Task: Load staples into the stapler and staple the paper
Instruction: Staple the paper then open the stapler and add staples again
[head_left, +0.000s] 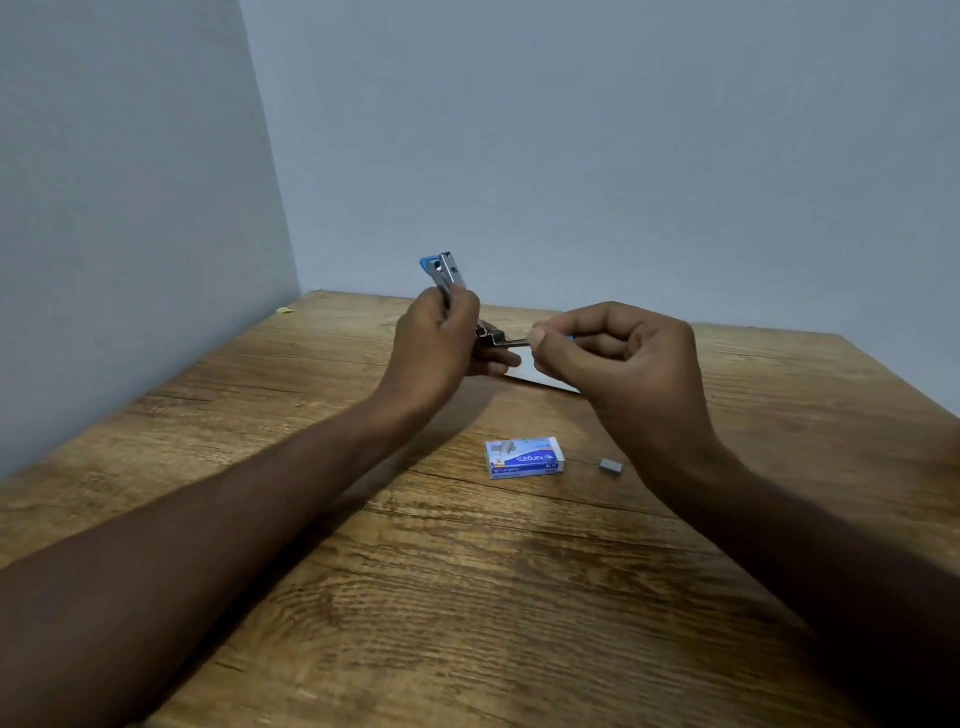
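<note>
A small blue and metal stapler (448, 274) is held up above the table, its front end pointing up. My left hand (441, 335) grips its body. My right hand (618, 353) pinches the thin metal pusher rod (511, 341) that sticks out of the stapler's lower end. Behind my hands, mostly hidden, lies a white sheet of paper (545, 378). A blue and white staple box (524, 457) lies on the table nearer to me, with a short grey strip of staples (611, 465) just to its right.
The wooden table (467, 597) stands in a corner between two pale grey walls. A tiny yellow scrap (284, 310) lies at the table's far left edge.
</note>
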